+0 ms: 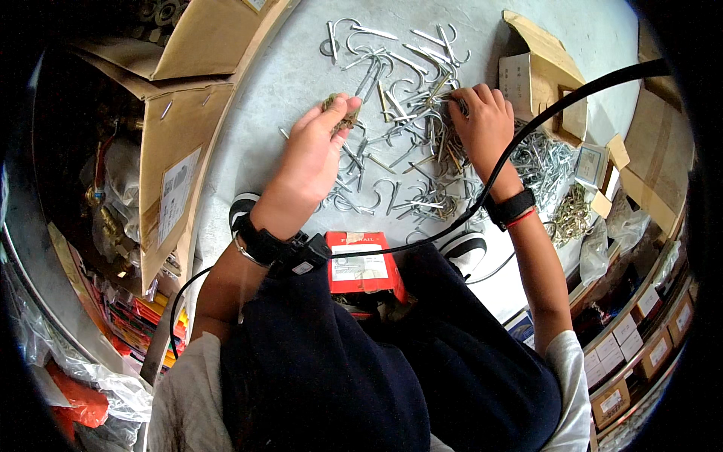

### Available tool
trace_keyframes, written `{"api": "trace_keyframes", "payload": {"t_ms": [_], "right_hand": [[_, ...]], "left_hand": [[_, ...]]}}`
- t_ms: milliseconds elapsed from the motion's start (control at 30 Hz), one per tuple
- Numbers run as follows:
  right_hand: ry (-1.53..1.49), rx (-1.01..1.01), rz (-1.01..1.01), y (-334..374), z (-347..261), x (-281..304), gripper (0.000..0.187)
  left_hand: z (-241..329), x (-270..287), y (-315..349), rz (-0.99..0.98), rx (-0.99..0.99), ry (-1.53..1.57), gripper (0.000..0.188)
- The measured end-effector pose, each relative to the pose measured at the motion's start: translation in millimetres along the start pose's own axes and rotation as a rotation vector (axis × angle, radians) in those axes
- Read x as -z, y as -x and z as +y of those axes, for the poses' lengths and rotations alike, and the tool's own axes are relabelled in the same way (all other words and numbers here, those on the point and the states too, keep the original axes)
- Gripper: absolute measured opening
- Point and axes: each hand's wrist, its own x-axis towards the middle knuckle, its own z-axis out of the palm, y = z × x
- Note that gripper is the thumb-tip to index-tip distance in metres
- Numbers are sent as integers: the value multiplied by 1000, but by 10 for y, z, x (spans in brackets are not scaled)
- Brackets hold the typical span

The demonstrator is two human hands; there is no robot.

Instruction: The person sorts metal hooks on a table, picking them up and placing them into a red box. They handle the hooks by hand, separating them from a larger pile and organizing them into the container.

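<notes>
My left hand (pixel 310 154) is raised over the grey floor, fingers closed round a small clump of dull yellowish metal pieces (pixel 346 119). I cannot make out their exact kind. To the right, my right hand (pixel 483 126) reaches down into a loose pile of metal hooks (pixel 407 113), shaped like a J with straight shanks. Its fingers curl downward at the pile's right edge; what they pinch, if anything, is hidden. Most hooks are silver, and a few brownish-yellow ones (pixel 385 105) lie among them.
A red box (pixel 365 260) sits between my legs. An open cardboard box (pixel 546 79) lies at the far right, with more silver hardware (pixel 542 166) and a yellowish heap (pixel 570 215) nearby. Large cartons (pixel 184 113) stand left. A black cable (pixel 561 105) crosses over my right forearm.
</notes>
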Motion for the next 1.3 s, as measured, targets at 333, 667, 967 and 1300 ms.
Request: {"api": "trace_keyframes", "payload": {"t_ms": [333,667,967,1300], "right_hand": [[-161,36,-63,-102,120,61,15],[-168,143,-159,-138,165,59,17],[-646,-196,-366,-178,235,265,15],[-1037,-299,-294,-290,328,91,14]], "left_hand": [[-97,-25,-20,-71,-70,-268,36],[-77,-85,-15,-197,-265,-600,28],[32,-169,17,-236,-324,-687,29],[-24,-101,-46,-240,-298,-689,29]]}}
